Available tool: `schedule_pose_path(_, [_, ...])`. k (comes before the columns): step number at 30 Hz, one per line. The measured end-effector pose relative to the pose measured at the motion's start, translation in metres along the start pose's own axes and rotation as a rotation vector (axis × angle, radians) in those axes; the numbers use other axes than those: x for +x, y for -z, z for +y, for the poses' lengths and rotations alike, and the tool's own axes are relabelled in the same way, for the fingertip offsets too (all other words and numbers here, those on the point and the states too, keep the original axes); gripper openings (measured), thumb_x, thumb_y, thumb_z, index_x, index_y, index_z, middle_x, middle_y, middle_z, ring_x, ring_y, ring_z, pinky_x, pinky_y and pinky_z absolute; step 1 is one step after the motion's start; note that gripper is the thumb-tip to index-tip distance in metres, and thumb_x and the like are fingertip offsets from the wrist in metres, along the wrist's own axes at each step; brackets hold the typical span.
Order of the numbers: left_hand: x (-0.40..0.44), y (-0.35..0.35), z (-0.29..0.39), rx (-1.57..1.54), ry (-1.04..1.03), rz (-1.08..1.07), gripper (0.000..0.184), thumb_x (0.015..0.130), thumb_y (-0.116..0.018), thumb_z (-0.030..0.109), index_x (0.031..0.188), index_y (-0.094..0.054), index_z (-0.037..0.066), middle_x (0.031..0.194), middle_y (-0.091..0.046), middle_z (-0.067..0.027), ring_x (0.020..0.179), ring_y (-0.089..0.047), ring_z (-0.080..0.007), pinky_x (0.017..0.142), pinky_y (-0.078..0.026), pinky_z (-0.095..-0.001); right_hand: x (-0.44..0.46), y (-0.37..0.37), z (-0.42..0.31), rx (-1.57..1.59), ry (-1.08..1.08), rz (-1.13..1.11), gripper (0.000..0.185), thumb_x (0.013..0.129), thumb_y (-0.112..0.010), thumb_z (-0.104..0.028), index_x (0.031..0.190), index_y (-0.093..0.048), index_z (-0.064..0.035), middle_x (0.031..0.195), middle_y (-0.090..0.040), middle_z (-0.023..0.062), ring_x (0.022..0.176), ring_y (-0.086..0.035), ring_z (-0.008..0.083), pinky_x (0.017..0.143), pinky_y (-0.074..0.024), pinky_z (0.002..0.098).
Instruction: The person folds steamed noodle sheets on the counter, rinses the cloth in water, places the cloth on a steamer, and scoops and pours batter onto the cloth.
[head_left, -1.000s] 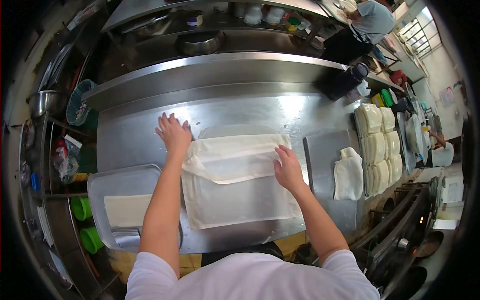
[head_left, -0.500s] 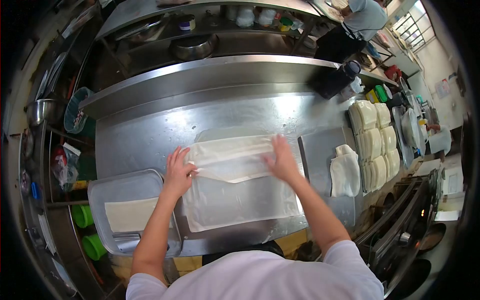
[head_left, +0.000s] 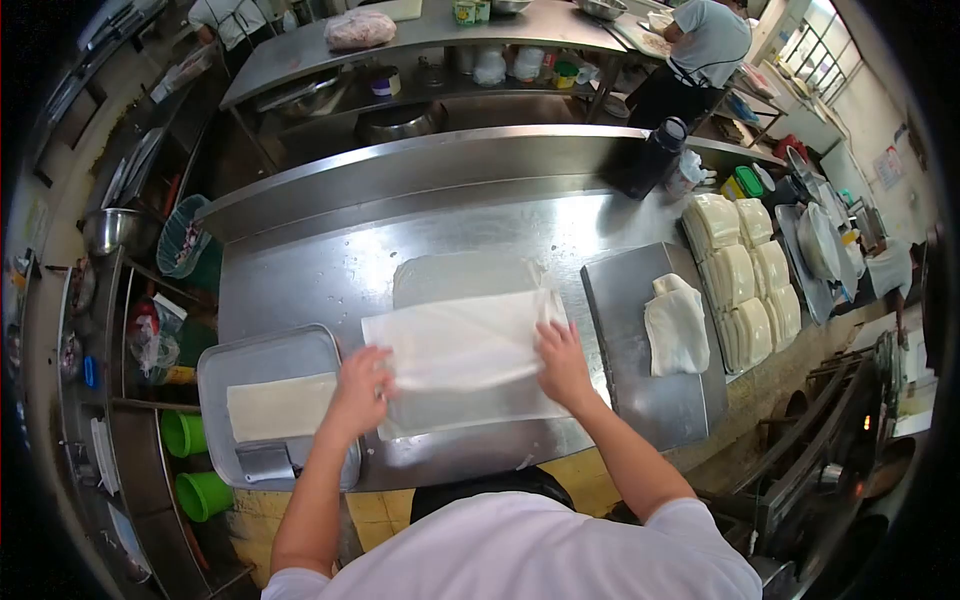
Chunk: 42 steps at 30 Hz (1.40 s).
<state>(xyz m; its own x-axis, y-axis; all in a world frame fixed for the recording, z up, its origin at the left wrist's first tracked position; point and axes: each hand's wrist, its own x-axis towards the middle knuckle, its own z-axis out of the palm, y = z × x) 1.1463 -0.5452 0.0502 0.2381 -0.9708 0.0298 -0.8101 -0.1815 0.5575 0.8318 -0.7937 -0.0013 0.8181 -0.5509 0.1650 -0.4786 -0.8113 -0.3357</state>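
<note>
A thin, pale sheet of dough point(head_left: 460, 345) lies across the steel worktop in front of me, its upper layer folded over a more see-through layer point(head_left: 480, 405). My left hand point(head_left: 362, 392) has its fingers curled at the sheet's left edge, slightly blurred. At the right edge, my right hand point(head_left: 564, 368) grips the sheet between thumb and fingers. Beyond the fold, another translucent, wet-looking patch point(head_left: 460, 275) lies flat on the metal. To the left, a shallow tray point(head_left: 210, 370) holds a flat cream-coloured strip point(head_left: 285, 407) and a metal scraper point(head_left: 266, 463).
Right of the sheet, a folded white cloth point(head_left: 678, 325) rests on a metal slab point(head_left: 620, 300). Stacks of folded pale sheets point(head_left: 735, 275) stand beyond it. A dark bottle point(head_left: 655, 160) is by the raised back ledge point(head_left: 430, 165). A co-worker point(head_left: 710, 45) stands farther back.
The folded upper layer has come toward me and now covers more of the lower sheet. Both hands have moved nearer my body, and the head view has shifted slightly.
</note>
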Motion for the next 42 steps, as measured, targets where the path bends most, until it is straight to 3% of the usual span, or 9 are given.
schedule_pose_path(3, [-0.071, -0.015, 0.031, 0.068, 0.101, -0.274, 0.021, 0.080, -0.078, 0.017, 0.099, -0.075, 0.008, 0.148, -0.053, -0.0158, 0.143, -0.041, -0.0395, 0.118, -0.033, -0.0514, -0.095, 0.007, -0.020, 0.047, 0.049, -0.187, 0.037, 0.068, -0.072, -0.007, 0.106, -0.069, -0.0025, 0.145, -0.051, 0.0225, 0.139, -0.042, 0.0447, 0.120, -0.0263, 0.0647])
schedule_pose_path(5, [-0.100, -0.014, 0.069, 0.136, 0.217, -0.442, 0.028, 0.081, -0.078, 0.020, 0.107, -0.076, 0.009, 0.151, -0.050, -0.0174, 0.145, -0.038, -0.0396, 0.119, -0.031, -0.0510, -0.137, 0.023, -0.048, 0.047, 0.017, -0.189, 0.044, 0.071, -0.073, -0.009, 0.113, -0.069, -0.0016, 0.147, -0.049, 0.0260, 0.140, -0.040, 0.0477, 0.119, -0.0273, 0.0649])
schedule_pose_path(9, [-0.122, -0.029, 0.109, 0.034, 0.247, -0.268, 0.035, 0.084, -0.079, 0.021, 0.116, -0.073, 0.009, 0.153, -0.048, -0.0198, 0.145, -0.037, -0.0407, 0.119, -0.033, -0.0497, -0.170, 0.044, -0.078, 0.216, -0.047, -0.128, 0.052, 0.075, -0.074, -0.012, 0.125, -0.066, -0.0002, 0.149, -0.043, 0.0319, 0.141, -0.036, 0.0529, 0.117, -0.0290, 0.0655])
schedule_pose_path(11, [-0.111, -0.033, 0.133, -0.049, 0.190, -0.204, 0.038, 0.084, -0.080, 0.020, 0.119, -0.071, 0.008, 0.150, -0.050, -0.0207, 0.143, -0.041, -0.0420, 0.117, -0.036, -0.0492, -0.172, 0.056, -0.091, 0.262, -0.058, -0.038, 0.049, 0.078, -0.074, -0.010, 0.124, -0.064, 0.0019, 0.148, -0.045, 0.0329, 0.140, -0.039, 0.0518, 0.116, -0.0339, 0.0589])
schedule_pose_path(16, [-0.084, -0.053, 0.178, -0.122, -0.118, -0.250, 0.033, 0.087, -0.077, 0.019, 0.117, -0.070, 0.006, 0.146, -0.053, -0.0211, 0.138, -0.046, -0.0415, 0.115, -0.039, -0.0469, -0.187, 0.083, -0.115, 0.265, -0.138, 0.085, 0.045, 0.084, -0.074, -0.011, 0.126, -0.063, 0.0014, 0.148, -0.046, 0.0312, 0.139, -0.042, 0.0479, 0.113, -0.0407, 0.0505])
schedule_pose_path(25, [-0.081, -0.082, 0.231, -0.221, -0.751, -0.485, 0.031, 0.086, -0.079, 0.017, 0.113, -0.071, 0.004, 0.137, -0.061, -0.0211, 0.127, -0.055, -0.0407, 0.107, -0.047, -0.0466, -0.277, 0.079, -0.206, 0.220, -0.599, 0.321, 0.039, 0.086, -0.071, -0.011, 0.122, -0.067, 0.0026, 0.139, -0.056, 0.0294, 0.127, -0.055, 0.0427, 0.108, -0.0467, 0.0460])
schedule_pose_path(33, [-0.145, -0.086, 0.240, -0.189, -1.086, -0.804, 0.033, 0.086, -0.078, 0.018, 0.115, -0.071, 0.004, 0.138, -0.061, -0.0199, 0.130, -0.054, -0.0392, 0.109, -0.046, -0.0452, -0.351, 0.043, -0.348, 0.195, -1.054, 0.506, 0.040, 0.089, -0.069, -0.015, 0.125, -0.066, 0.0029, 0.141, -0.055, 0.0280, 0.130, -0.054, 0.0416, 0.110, -0.0455, 0.0463])
schedule_pose_path(42, [-0.277, -0.104, 0.290, -0.187, -1.367, -1.182, 0.031, 0.089, -0.077, 0.019, 0.115, -0.072, 0.003, 0.138, -0.061, -0.0200, 0.128, -0.056, -0.0400, 0.108, -0.046, -0.0457, -0.455, 0.013, -0.499, 0.137, -1.510, 0.740, 0.041, 0.094, -0.066, -0.018, 0.130, -0.064, 0.0014, 0.148, -0.051, 0.0255, 0.134, -0.051, 0.0405, 0.112, -0.0421, 0.0458])
